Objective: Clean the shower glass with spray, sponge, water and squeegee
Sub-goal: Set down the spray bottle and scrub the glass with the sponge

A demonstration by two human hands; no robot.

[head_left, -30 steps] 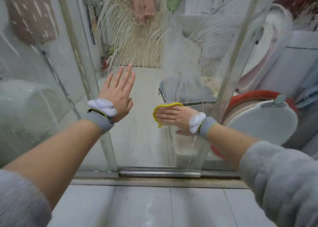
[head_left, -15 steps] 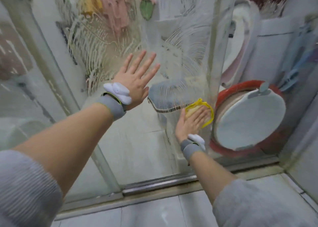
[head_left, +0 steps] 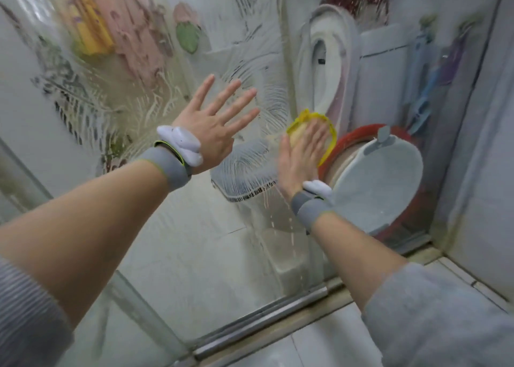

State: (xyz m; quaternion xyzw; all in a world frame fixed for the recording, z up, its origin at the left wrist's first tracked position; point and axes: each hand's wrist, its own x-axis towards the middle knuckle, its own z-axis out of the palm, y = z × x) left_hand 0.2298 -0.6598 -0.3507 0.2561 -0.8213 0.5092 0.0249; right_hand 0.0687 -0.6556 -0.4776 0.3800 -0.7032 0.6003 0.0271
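Two hands working the soapy shower glass (head_left: 172, 227): right hand (head_left: 301, 158), fingers flat, is pressing the yellow sponge (head_left: 329, 133) against the pane toward 1 o'clock for scrubbing contact; left hand (head_left: 214, 124), fingers spread, is bracing at 10 o'clock.

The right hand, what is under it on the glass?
A yellow sponge, pressed flat against the soapy shower glass by the right hand. Only its rim shows; the fingers cover its middle.
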